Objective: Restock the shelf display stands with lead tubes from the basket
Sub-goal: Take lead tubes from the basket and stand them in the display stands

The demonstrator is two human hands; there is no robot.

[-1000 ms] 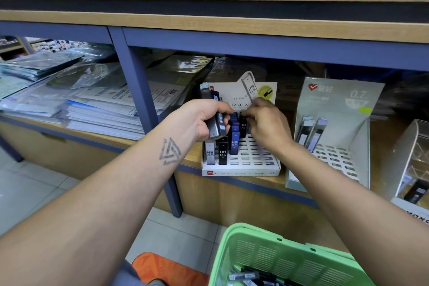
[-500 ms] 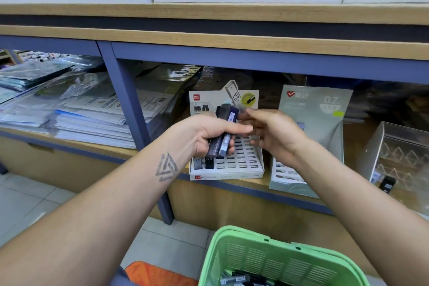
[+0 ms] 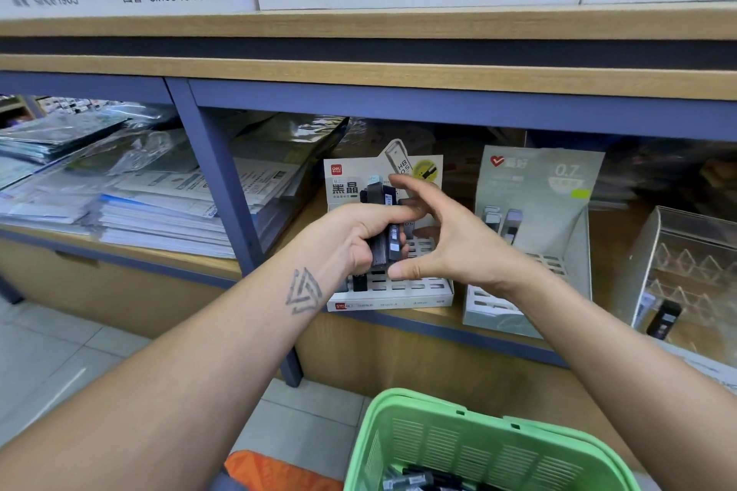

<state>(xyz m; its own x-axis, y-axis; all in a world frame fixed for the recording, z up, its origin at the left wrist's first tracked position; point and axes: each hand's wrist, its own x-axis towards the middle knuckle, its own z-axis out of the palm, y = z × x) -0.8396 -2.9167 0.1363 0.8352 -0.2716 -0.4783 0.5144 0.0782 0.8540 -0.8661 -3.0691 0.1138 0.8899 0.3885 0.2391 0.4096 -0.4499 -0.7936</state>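
White stand (image 3: 389, 293) has few tubes slotted and many slots bare, left hand (image 3: 355, 235) gripping a bundle (image 3: 383, 227), right hand (image 3: 446, 239) spread, basket (image 3: 470, 446) holding more.

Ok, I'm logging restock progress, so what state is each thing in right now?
Left hand: grips a bundle of lead tubes.
Right hand: open, fingers at the bundle's top.
White display stand: mostly empty slots, few tubes at front left.
Grey display stand: few tubes, mostly empty.
Green basket: holds tubes.
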